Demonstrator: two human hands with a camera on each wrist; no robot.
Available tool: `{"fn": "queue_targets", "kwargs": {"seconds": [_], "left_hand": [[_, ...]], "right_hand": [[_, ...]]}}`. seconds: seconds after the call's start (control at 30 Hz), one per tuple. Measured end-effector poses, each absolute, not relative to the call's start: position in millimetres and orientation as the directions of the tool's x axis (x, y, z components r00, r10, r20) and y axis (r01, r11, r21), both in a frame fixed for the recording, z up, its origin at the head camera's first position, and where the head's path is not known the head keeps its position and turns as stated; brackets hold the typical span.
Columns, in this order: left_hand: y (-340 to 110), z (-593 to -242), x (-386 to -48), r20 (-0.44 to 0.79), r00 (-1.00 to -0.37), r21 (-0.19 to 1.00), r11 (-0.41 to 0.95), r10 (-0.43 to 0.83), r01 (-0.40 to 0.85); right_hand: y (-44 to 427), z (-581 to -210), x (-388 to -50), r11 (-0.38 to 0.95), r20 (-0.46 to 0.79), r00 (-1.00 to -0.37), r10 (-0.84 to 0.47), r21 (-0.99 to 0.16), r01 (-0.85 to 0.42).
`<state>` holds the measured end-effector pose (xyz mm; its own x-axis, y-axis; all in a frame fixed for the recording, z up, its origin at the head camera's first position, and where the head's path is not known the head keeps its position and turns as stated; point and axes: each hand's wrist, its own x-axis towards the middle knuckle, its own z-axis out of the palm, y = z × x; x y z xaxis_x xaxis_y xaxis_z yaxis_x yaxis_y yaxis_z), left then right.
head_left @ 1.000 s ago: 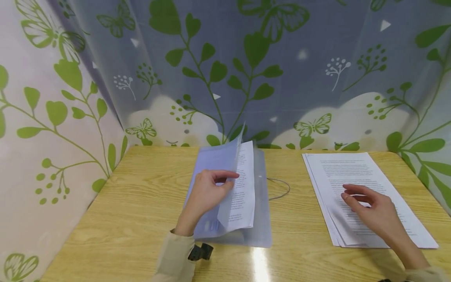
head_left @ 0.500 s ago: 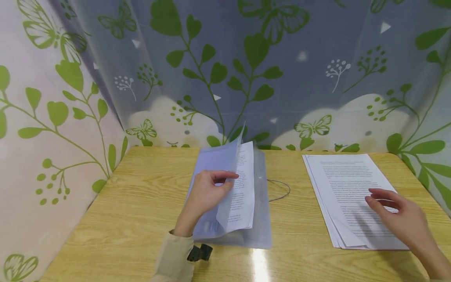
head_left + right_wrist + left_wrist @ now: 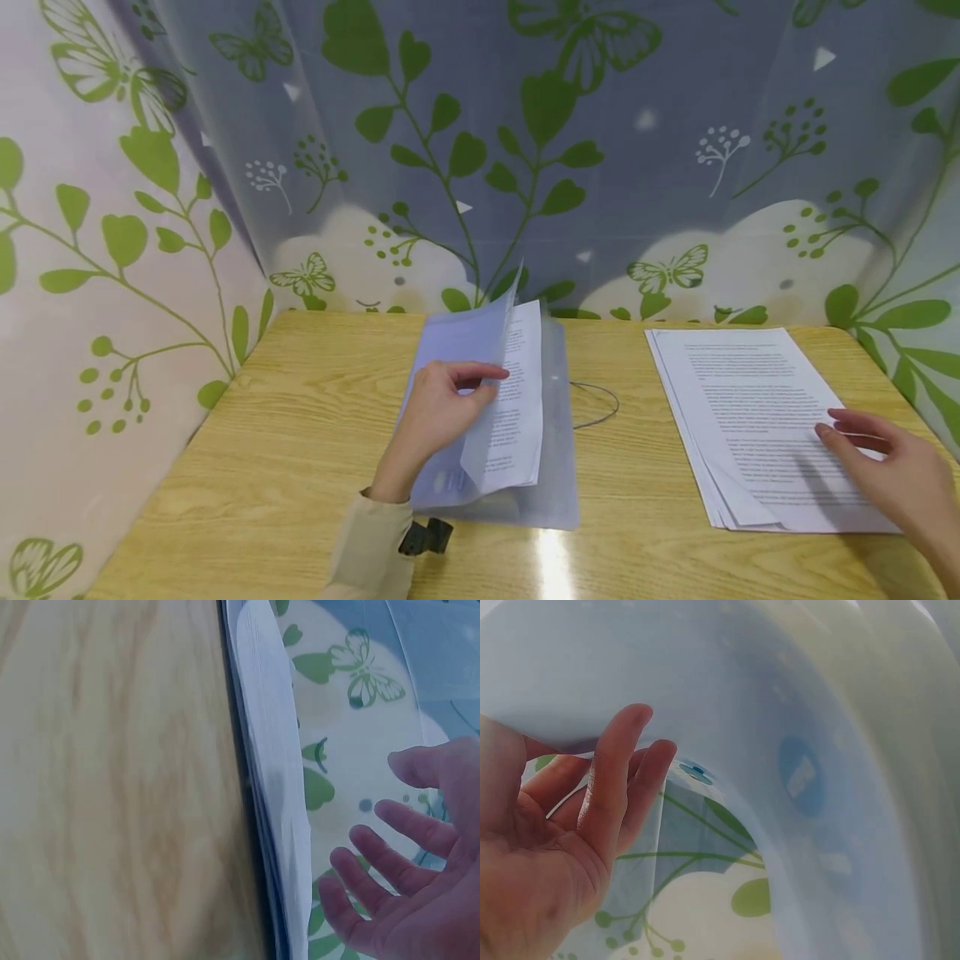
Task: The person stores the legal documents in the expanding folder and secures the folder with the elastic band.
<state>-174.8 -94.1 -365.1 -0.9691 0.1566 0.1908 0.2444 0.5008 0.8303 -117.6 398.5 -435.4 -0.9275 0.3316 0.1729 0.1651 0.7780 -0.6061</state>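
A translucent blue folder (image 3: 457, 333) lies on the table with printed sheets (image 3: 525, 392) inside. My left hand (image 3: 438, 408) pinches the raised edge of its cover between thumb and fingers, holding it partly lifted; in the left wrist view the blue cover (image 3: 705, 667) curves over that hand (image 3: 570, 825). On the right lies a stack of printed paper (image 3: 750, 400), its lower left corner slightly curled. Over the stack's right side hovers my right hand (image 3: 896, 475), fingers loosely bent and holding nothing. The right wrist view shows this hand (image 3: 420, 877) with spread fingers beside the stack's edge (image 3: 274, 772).
A thin grey cord loop (image 3: 617, 404) sticks out from the folder's right side onto the wooden table (image 3: 300, 400). Behind the table and at both sides hangs a curtain (image 3: 600, 167) with leaves and butterflies. A black strap (image 3: 426, 537) is at my left sleeve.
My right hand has moved to the right across the paper stack, towards its right edge. The left hand and the lifted folder cover have stayed in place.
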Motion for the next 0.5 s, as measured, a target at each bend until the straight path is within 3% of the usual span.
{"fn": "queue_targets", "kwargs": {"seconds": [0.3, 0.5], "left_hand": [[-94.0, -364.4, -174.7, 0.186, -0.968, 0.831, 0.499, 0.166, 0.245], [-94.2, -364.1, -175.1, 0.189, -0.968, 0.830, 0.500, 0.167, 0.249]], "right_hand": [[420.2, -442.8, -118.3, 0.732, -0.027, -0.894, 0.447, -0.563, 0.383], [437.1, -451.0, -116.2, 0.751, -0.083, -0.887, 0.455, -0.500, 0.432]]}}
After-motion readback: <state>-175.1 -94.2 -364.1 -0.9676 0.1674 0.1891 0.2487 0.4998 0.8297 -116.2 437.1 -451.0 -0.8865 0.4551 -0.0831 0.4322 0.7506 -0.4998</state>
